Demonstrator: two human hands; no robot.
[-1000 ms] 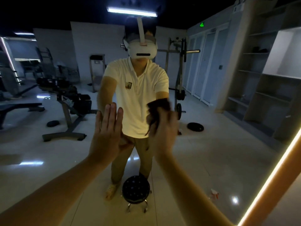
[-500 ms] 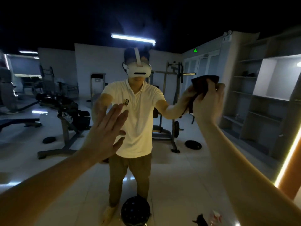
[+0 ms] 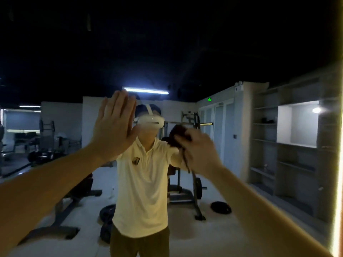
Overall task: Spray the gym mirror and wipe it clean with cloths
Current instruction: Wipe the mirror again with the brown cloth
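**Two hands up at the glass, one flat, one with a cloth**

Two bare arms reach forward to the mirror (image 3: pixel 241 43), which fills almost the whole view. The right hand (image 3: pixel 199 153) grips a dark cloth (image 3: pixel 178 132), bunched under its curled fingers at the upper left of the fist. A thin tail of the fabric hangs down below the grip. The hand and cloth are blurred, so how the single fingers lie cannot be made out.

Left of the grip and a little higher, the left hand (image 3: pixel 115 127) is spread flat toward the glass, fingers straight and close together, holding nothing. Whether the palm truly touches the surface cannot be told. The two hands are apart, with the reflected person (image 3: pixel 143 191) in a pale shirt showing between them.

Far to the right of the grip, a glowing light strip (image 3: pixel 336 173) runs down the mirror's right edge. Between the cloth and that edge lies a broad stretch of glass showing reflected shelves (image 3: pixel 267 145). Above the grip the glass is wide and dark, apart from a reflected ceiling lamp (image 3: pixel 146 90) up and to the left. Below the grip and slightly to the right, a reflected weight plate (image 3: pixel 220 207) lies on the pale floor.
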